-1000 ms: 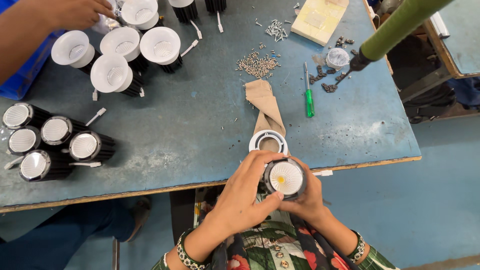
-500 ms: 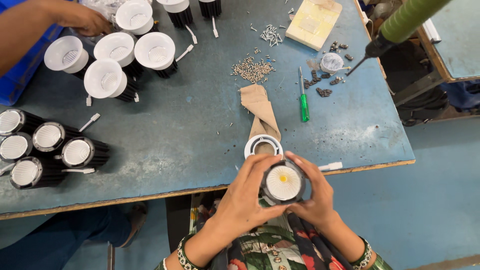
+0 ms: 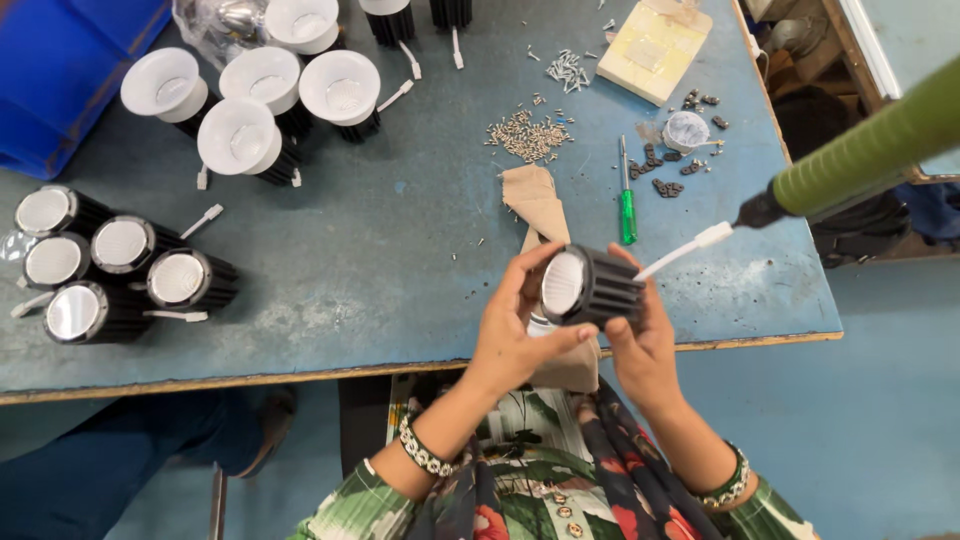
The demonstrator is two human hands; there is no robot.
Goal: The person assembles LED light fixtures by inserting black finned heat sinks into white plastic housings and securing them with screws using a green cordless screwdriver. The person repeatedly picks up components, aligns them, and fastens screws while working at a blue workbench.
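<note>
Head view: at lower centre, the left hand (image 3: 510, 335) and right hand (image 3: 640, 345) pinch a black finned round lamp housing (image 3: 590, 288) between them. It hangs above the blue bench (image 3: 400, 230), both grips pressed to its sides.

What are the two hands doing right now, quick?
Left hand: closed around the black finned lamp, fingers at its front rim.
Right hand: gripping the same lamp from its back and underside.
</note>
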